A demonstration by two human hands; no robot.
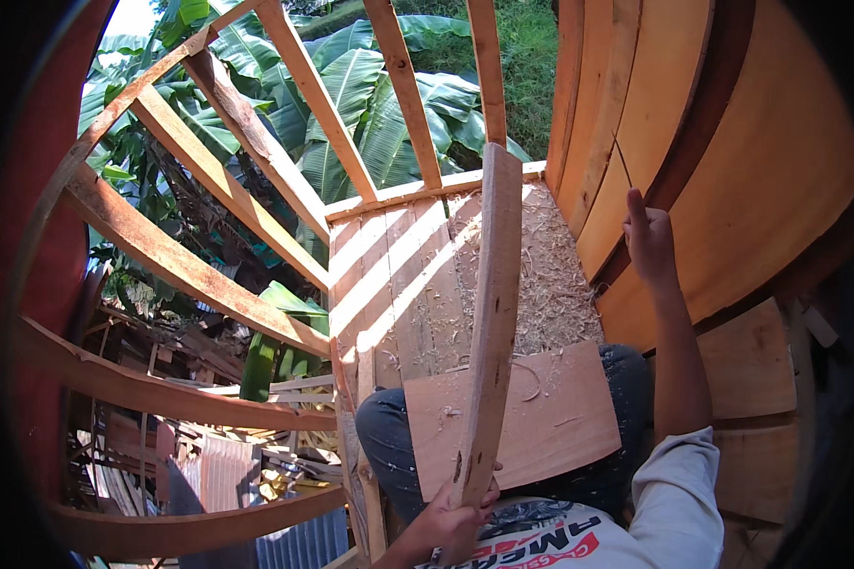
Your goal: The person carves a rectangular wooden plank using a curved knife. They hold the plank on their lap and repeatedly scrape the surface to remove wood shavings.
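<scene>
My left hand [457, 520] grips the near end of a long, narrow, slightly curved wooden slat [491, 313], which stands tilted up and away from me. A flat rectangular wooden board [560, 417] lies across my lap, under the slat. My right hand [649, 242] is raised, fingers together and pointing up, and touches the curved plank wall [731, 180] on my right beside a dark curved rib [702, 123].
I sit on a plank floor [399, 284] strewn with wood shavings [550, 284]. Curved wooden frame ribs [180, 266] stand open on the left, with banana leaves beyond and scrap wood and corrugated metal sheets [218, 474] on the ground below.
</scene>
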